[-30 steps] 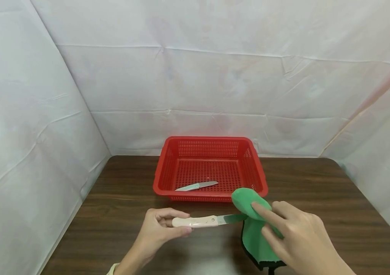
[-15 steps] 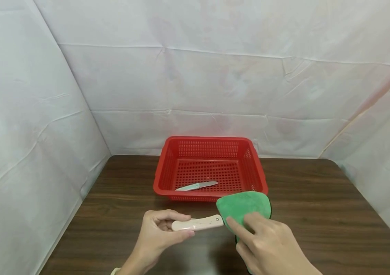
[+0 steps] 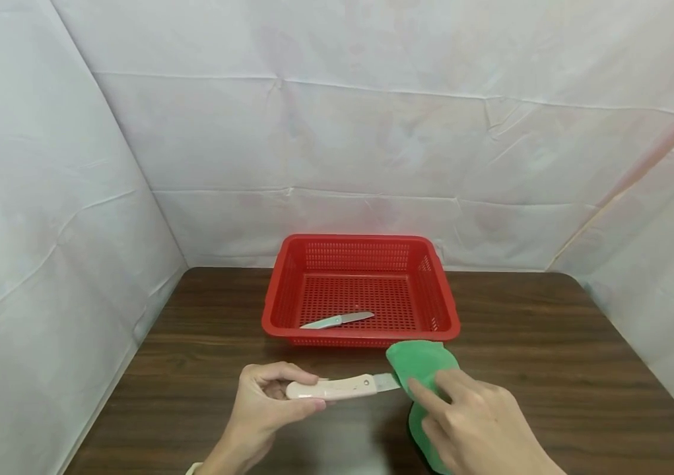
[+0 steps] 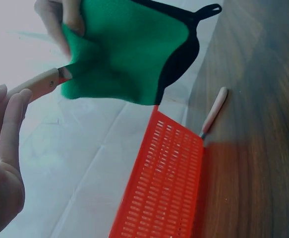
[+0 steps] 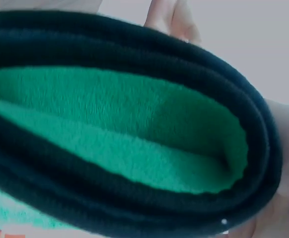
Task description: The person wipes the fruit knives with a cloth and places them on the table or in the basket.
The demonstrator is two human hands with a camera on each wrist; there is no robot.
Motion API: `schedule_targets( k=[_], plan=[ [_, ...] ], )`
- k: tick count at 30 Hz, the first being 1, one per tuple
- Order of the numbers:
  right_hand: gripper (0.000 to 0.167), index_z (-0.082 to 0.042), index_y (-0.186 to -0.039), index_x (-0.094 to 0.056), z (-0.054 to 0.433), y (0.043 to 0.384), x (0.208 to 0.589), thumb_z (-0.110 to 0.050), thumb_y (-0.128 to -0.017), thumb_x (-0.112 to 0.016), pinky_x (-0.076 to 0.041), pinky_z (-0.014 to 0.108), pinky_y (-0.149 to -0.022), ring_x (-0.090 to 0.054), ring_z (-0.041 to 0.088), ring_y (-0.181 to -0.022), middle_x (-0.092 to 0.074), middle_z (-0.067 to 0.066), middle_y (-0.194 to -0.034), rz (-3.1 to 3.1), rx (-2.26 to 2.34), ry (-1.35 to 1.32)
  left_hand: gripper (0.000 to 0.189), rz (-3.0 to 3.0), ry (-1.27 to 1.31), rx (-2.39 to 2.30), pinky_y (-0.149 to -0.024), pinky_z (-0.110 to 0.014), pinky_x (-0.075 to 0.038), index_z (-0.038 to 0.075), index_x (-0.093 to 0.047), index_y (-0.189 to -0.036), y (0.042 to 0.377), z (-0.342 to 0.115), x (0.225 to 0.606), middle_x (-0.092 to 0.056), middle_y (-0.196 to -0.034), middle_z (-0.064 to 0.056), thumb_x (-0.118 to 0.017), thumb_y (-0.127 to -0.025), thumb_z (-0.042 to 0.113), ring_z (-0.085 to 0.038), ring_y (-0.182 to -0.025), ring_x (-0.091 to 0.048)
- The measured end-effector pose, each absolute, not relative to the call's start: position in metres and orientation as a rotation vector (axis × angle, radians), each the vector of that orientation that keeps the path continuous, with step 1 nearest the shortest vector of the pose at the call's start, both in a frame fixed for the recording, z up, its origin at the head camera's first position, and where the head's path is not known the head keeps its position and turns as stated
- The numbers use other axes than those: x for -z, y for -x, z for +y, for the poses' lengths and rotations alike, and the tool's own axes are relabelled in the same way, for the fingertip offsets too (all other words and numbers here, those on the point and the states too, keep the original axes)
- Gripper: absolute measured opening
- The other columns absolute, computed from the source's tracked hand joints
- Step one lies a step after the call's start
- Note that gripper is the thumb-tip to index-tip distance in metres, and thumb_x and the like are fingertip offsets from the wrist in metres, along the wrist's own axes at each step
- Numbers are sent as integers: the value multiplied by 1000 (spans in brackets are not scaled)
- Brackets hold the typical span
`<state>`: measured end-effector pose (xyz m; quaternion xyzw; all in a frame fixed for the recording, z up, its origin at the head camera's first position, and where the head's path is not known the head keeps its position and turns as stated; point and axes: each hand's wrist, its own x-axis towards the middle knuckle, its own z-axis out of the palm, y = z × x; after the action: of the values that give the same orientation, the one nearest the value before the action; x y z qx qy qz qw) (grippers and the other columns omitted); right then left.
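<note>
My left hand (image 3: 262,409) pinches the cream handle of a folding knife (image 3: 337,388) between thumb and fingers, blade pointing right. A short stretch of blade shows; the rest, with the tip, is hidden by a green cloth (image 3: 420,359). That cloth has black edging and a small loop (image 4: 208,11) in the left wrist view. My right hand (image 3: 473,415) holds the cloth around the blade, index finger laid along its front. In the right wrist view, the folded cloth (image 5: 134,134) fills most of the picture, hiding much of the hand.
Behind the hands stands a red perforated basket (image 3: 360,334) with another open knife (image 3: 337,320) in it. In the left wrist view, a further knife handle (image 4: 216,110) lies on the wooden table (image 3: 206,343) by the basket's corner. Pale sheets hang around the table.
The right hand and cloth have slid left along the blade to the handle, then back right a little, uncovering some blade. The left hand keeps its grip, shifting slightly left.
</note>
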<state>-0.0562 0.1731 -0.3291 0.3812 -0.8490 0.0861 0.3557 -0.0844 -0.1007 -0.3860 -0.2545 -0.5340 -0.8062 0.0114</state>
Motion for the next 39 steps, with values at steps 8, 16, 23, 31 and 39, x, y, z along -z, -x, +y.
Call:
schedule_targets(
  k=[8, 16, 23, 31, 39],
  plan=[
    [47, -16, -87, -71, 186, 57, 331, -22, -93, -25, -17, 7, -41, -24, 0, -54, -40, -9, -67, -2156, -274, -961, 26, -1700, 812, 2504, -59, -25, -56, -8, -68, -94, 81, -112, 383, -71, -87, -17, -71, -70, -18, -13, -70, -67],
    [47, -15, -86, -72, 187, 55, 326, -23, -95, -26, -16, 5, -43, -23, -2, -54, -40, -8, -68, -2133, -300, -958, 27, -1718, 829, 2533, -59, -25, -56, -10, -67, -96, 80, -115, 385, -70, -88, -15, -68, -71, -19, -14, -70, -68],
    [47, -13, -90, -74, 192, 55, 319, -25, -97, -29, -16, 7, -42, -22, 0, -53, -39, -6, -68, -2122, -302, -934, 25, -1743, 850, 2501, -57, -24, -56, -11, -67, -94, 81, -114, 385, -70, -87, -14, -70, -70, -18, -13, -69, -66],
    [44, -12, -94, -74, 191, 54, 309, -24, -97, -31, -18, 8, -41, -26, 2, -53, -41, -5, -68, -2130, -314, -912, 26, -1726, 881, 2488, -57, -26, -57, -9, -68, -94, 83, -114, 381, -70, -87, -16, -70, -70, -19, -15, -69, -67],
    [42, -12, -90, -76, 190, 58, 301, -21, -94, -35, -15, 7, -41, -26, 1, -52, -42, -5, -67, -2033, -289, -874, 26, -1736, 891, 2474, -57, -24, -56, -8, -69, -93, 84, -117, 377, -70, -86, -15, -70, -70, -19, -13, -71, -65]
  ],
)
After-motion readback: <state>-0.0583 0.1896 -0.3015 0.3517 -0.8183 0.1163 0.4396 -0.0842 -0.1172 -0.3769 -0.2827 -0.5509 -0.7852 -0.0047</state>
